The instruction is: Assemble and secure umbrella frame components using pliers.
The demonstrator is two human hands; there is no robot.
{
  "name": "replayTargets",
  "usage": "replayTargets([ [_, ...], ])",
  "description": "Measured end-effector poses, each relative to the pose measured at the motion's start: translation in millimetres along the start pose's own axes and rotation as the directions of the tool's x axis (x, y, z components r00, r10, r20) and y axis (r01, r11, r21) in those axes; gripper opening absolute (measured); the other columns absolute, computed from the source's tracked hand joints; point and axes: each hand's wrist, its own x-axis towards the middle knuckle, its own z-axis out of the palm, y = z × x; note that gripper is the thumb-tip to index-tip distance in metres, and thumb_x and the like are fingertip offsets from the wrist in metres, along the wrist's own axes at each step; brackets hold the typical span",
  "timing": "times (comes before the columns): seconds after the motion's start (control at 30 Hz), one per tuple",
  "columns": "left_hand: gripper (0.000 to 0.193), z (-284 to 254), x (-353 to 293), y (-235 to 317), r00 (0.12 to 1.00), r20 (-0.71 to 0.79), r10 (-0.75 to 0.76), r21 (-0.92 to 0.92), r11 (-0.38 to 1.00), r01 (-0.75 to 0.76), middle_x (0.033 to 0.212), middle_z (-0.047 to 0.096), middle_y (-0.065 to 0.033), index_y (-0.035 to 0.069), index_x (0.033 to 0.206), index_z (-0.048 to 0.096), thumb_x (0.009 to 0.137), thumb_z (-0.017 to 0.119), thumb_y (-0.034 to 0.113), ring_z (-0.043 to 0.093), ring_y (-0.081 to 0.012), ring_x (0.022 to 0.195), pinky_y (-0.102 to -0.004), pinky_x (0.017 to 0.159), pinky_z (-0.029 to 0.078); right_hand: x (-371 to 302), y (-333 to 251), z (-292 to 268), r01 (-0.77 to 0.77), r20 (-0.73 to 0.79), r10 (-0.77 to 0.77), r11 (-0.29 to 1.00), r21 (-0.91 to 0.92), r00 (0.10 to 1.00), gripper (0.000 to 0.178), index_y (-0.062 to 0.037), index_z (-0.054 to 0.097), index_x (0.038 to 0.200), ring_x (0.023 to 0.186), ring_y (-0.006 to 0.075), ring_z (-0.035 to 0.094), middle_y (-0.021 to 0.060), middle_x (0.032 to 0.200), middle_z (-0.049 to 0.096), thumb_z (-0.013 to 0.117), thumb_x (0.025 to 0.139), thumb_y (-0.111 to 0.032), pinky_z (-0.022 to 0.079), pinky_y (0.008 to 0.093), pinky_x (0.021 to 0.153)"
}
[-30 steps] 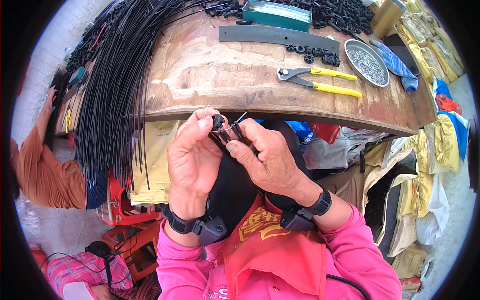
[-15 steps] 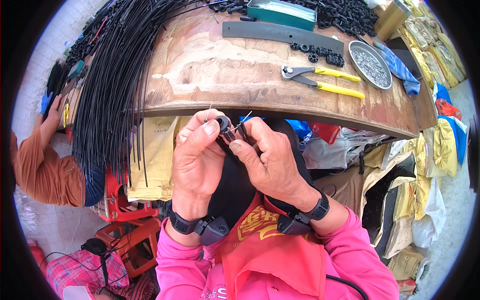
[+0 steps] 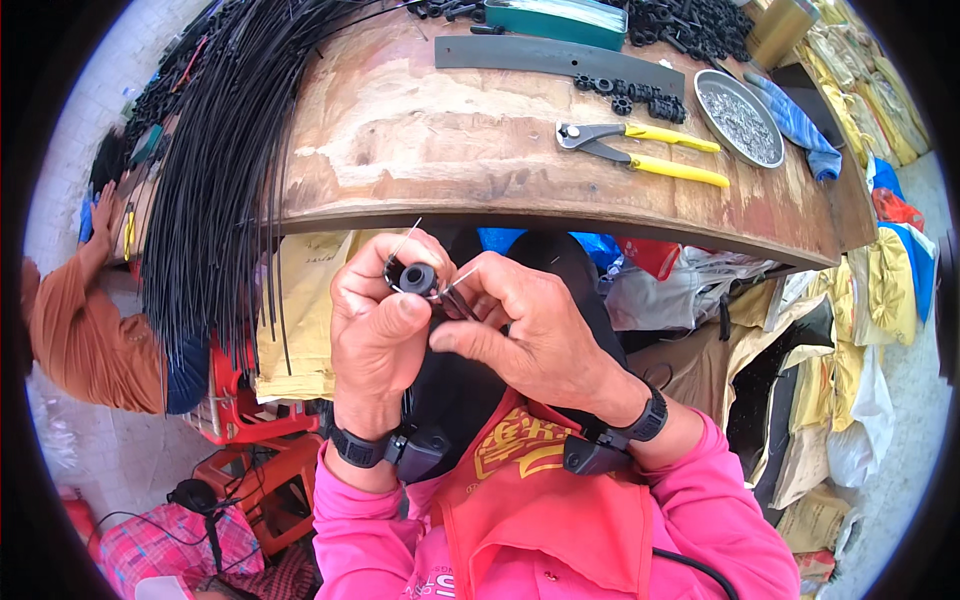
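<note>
Between thumb and fingers my left hand [image 3: 380, 310] grips a small black ring-shaped plastic part [image 3: 418, 278], its round hole turned up. A thin metal wire [image 3: 408, 238] sticks up past the left fingertips. My right hand [image 3: 525, 320] is closed beside it, pinching dark strands [image 3: 456, 303] and a second thin wire end [image 3: 464, 277] next to the ring. How the wire runs through the part is hidden by my fingers. Both hands are in front of the table edge, above my lap.
On the wooden table [image 3: 420, 130] lie yellow-handled nippers [image 3: 640, 155], a dish of metal bits [image 3: 738, 118], a grey strip [image 3: 540, 58], small black parts [image 3: 625, 98] and a green tray [image 3: 560, 20]. Long black strands [image 3: 220, 170] hang off its left side. A co-worker's arm [image 3: 95, 320] is at far left.
My hands have come slightly down and left. The ring has turned so its hole faces up more, and the wire by my left fingers now shows longer and slanted.
</note>
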Motion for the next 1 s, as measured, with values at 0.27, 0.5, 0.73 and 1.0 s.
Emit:
replayTargets([
  [0.27, 0.033, -2, -2, -3, 0.999, 0.041, -0.008, -0.039, 0.999, 0.009, 0.078, 0.053, -0.0062, 0.004, 0.088, 0.061, 0.063, 0.08, 0.014, 0.048, -0.017, 0.075, -0.028, 0.068, 0.038, -1, 2, -12, -0.079, 0.111, 0.052, 0.964, 0.252, 0.992, 0.023, 0.0013, 0.055, 0.078, 0.061, 0.0106, 0.045, 0.0048, 0.065, 0.048, 0.064, 0.085, -0.019, 0.038, 0.0262, 0.053],
  [0.5, 0.034, 6, -3, -1, 0.999, 0.005, -0.051, 0.032, 0.998, 0.051, 0.072, 0.04, 0.0011, 0.009, 0.087, 0.057, 0.065, 0.081, 0.022, 0.034, -0.0145, 0.068, -0.0288, 0.06, 0.027, -2, 12, -16, -0.079, 0.122, 0.045, 0.954, 0.289, 0.992, 0.028, 0.0008, 0.056, 0.073, 0.058, 0.0111, 0.043, 0.005, 0.061, 0.046, 0.061, 0.088, -0.023, 0.037, 0.028, 0.052],
  [0.73, 0.034, 3, -5, -6, 0.998, 0.028, -0.048, -0.086, 0.995, 0.051, 0.083, 0.054, -0.0053, 0.005, 0.09, 0.063, 0.062, 0.08, 0.01, 0.05, -0.0169, 0.077, -0.0282, 0.071, 0.043, 2, 4, -19, 0.116, -0.009, -0.116, 0.993, -0.002, 0.993, 0.027, 0.0012, 0.058, 0.067, 0.051, 0.0182, 0.043, 0.0099, 0.056, 0.046, 0.065, 0.083, -0.02, 0.035, 0.0292, 0.048],
  [1.0, 0.033, 6, -5, -6, 0.998, 0.054, -0.033, -0.089, 0.995, 0.037, 0.08, 0.053, -0.0046, 0.004, 0.089, 0.063, 0.064, 0.08, 0.015, 0.048, -0.0157, 0.074, -0.0282, 0.068, 0.041, 1, -1, -20, -0.073, 0.049, 0.069, 0.993, 0.091, 0.996, 0.024, -0.0005, 0.059, 0.066, 0.049, 0.007, 0.043, 0.0052, 0.054, 0.051, 0.069, 0.079, -0.018, 0.034, 0.0264, 0.045],
])
